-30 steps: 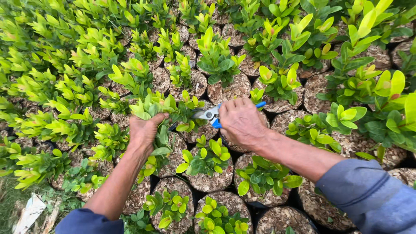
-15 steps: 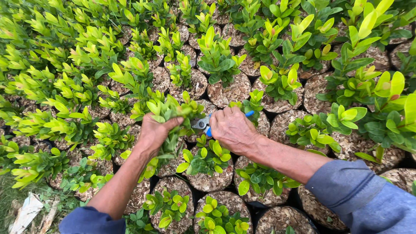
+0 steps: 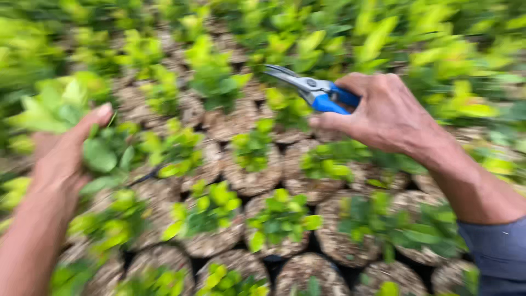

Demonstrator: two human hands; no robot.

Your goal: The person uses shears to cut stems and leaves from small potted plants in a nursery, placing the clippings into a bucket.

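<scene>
A pair of pruning shears (image 3: 312,90) is clenched in the right hand (image 3: 383,112) at the upper right of centre — blue grips wrapped by the fingers, smooth grey metal blades pointed toward the upper left of the frame. The blades look nearly closed, though blur keeps this uncertain. At the left edge, a leafy green cutting (image 3: 60,107) is grasped in the left hand (image 3: 60,164), thumb raised against it; its leaves are broad, glossy and pale at the tips. A blue-grey sleeve (image 3: 496,255) is seen at the lower right corner.

Below both hands, round soil-filled pots (image 3: 252,178) are packed rim against rim, the surface crumbly and brown, each topped by a small bright-green seedling (image 3: 282,216). Only narrow dark gaps are left between them. Open room is found between the two hands, which are held well apart above the plants. The upper frame is smeared — detail there cannot be told.
</scene>
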